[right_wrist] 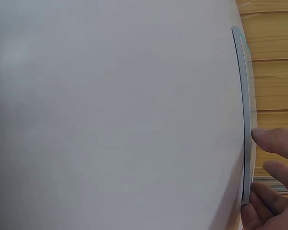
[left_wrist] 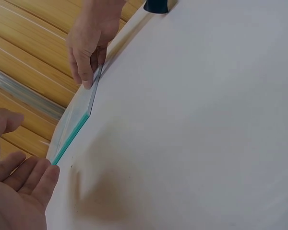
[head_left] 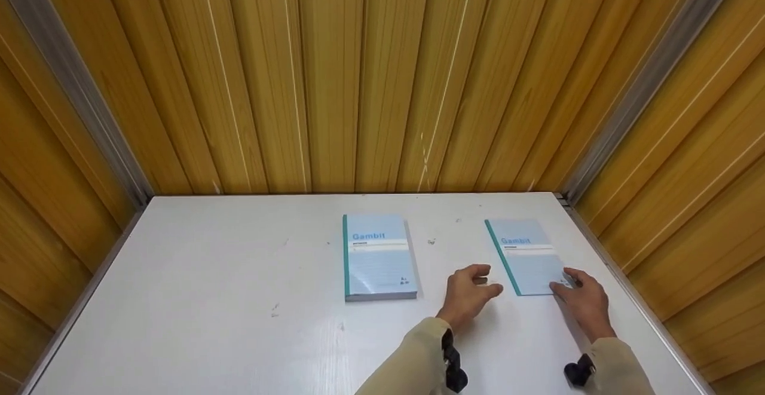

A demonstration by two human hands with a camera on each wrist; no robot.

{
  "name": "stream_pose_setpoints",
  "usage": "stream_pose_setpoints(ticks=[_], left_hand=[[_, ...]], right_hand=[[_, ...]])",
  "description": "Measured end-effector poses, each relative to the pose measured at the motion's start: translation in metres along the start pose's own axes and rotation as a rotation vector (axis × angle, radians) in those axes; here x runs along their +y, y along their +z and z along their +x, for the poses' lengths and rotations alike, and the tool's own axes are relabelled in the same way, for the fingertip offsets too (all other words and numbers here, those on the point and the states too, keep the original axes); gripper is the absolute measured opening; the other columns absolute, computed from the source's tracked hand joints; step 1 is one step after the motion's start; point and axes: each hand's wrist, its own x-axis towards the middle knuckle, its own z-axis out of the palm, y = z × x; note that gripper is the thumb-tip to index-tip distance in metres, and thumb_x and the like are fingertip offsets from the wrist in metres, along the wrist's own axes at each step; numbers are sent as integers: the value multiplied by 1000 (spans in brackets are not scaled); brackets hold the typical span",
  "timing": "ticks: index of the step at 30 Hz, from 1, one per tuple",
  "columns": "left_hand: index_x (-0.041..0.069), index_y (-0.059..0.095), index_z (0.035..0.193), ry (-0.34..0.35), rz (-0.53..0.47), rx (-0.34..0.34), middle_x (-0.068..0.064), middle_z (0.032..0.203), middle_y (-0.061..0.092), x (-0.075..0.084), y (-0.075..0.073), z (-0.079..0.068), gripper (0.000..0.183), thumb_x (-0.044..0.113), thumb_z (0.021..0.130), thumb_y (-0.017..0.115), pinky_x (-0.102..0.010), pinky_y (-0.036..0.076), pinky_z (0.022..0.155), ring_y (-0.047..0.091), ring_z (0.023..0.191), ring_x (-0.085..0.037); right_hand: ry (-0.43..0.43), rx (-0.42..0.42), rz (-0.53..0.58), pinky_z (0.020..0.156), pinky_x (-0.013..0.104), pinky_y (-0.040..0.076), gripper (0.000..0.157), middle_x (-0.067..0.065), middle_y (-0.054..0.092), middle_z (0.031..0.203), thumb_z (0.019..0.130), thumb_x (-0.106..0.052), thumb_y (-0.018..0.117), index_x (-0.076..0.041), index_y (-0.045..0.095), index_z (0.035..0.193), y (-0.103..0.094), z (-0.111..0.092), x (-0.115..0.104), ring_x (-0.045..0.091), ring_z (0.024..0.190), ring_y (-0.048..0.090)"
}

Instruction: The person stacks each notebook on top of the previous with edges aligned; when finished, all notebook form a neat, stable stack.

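A light-blue "Gambit" notebook (head_left: 523,263) with a green spine lies flat on the right part of the white table. My right hand (head_left: 587,305) grips its near right corner, thumb at the near edge and fingers along the right side. The right wrist view shows this hand (right_wrist: 278,191) against the notebook's pale page edge (right_wrist: 245,105). To the left of the spine, my left hand (head_left: 468,294) hovers with fingers apart and holds nothing. In the left wrist view the left hand (left_wrist: 19,187) appears near the green spine (left_wrist: 72,138).
A thick stack of matching notebooks (head_left: 378,260) sits near the table's middle, left of my left hand. The white table (head_left: 209,299) is bordered by yellow wood-look panel walls (head_left: 329,84) at the back and both sides. Dark wrist devices (head_left: 453,364) are on both sleeves.
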Motion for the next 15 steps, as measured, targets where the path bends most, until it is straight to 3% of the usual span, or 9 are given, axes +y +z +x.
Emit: stream_pose_setpoints(ticks=[5, 11, 15], left_hand=[[0, 72, 131, 12, 34, -15, -10, 131, 72, -1, 10, 2, 45, 8, 89, 85, -34, 57, 99, 68, 119, -26], [3, 70, 134, -60, 80, -32, -6, 133, 70, -3, 28, 2, 49, 8, 88, 87, -39, 54, 104, 65, 124, -25], [6, 68, 139, -83, 130, -84, -6, 140, 67, -3, 37, 1, 55, 12, 87, 88, -43, 50, 110, 60, 133, -25]], right_hand=[[-18, 10, 2, 121, 61, 31, 68, 37, 32, 161, 105, -20, 66, 12, 36, 156, -1, -2, 1, 54, 150, 30], [-13, 3, 20, 120, 60, 32, 70, 36, 32, 162, 104, -22, 67, 11, 35, 157, -2, -3, 7, 53, 150, 30], [-7, 9, 20, 120, 61, 32, 70, 36, 32, 162, 104, -22, 67, 11, 36, 157, -3, -5, 10, 53, 150, 31]])
